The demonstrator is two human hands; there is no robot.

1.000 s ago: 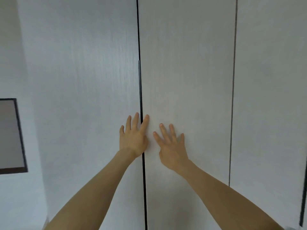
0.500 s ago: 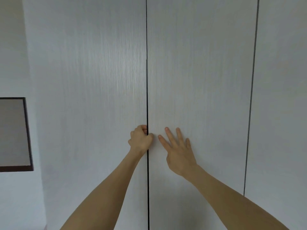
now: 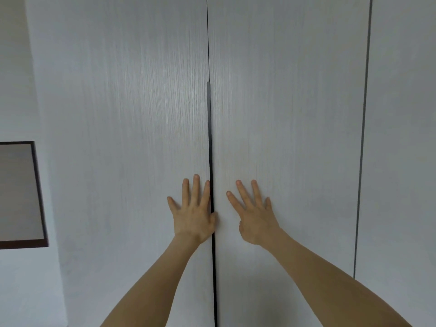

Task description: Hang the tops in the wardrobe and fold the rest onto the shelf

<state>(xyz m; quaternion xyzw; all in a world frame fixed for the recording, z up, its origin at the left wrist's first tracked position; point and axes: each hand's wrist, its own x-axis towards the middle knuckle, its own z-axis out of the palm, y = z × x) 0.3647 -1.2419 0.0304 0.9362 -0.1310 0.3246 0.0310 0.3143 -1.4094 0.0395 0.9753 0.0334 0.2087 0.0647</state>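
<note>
Both bare forearms reach up from the bottom of the view, converging on the pale grey, wood-grained wardrobe point(image 3: 283, 114), which fills nearly the whole view straight ahead. The left hand point(image 3: 192, 213) lies flat against the left-hand pale door panel point(image 3: 122, 138), palm to the surface, fingers straight and pointing upward, little finger splayed out to the side. Its index finger runs right alongside the thin dark vertical gap point(image 3: 210, 161) between the two doors, and the thumb sits at that gap, possibly tucked onto the door's edge; the angle makes that hard to settle. Nothing is held in it, just a flat press.

The right hand point(image 3: 256, 215) is on the right-hand pale door panel point(image 3: 283, 161), just beside the gap but clear of it. Fingers are straight and fanned, tilting up and slightly leftward, with the thumb folded low near the palm. Again an open, flat touch, gripping nothing. The two hands sit at about the same height, near each other, the seam between them.

The doors stand upright and shut, long axis vertical, faces toward the camera, grain running top to bottom. A second thin vertical seam point(image 3: 363, 138) marks another panel farther right. Off to the left, on the white wall point(image 3: 16, 67), hangs a dark-framed grey rectangular panel point(image 3: 18, 194), partly cut off by the edge of the view.
</note>
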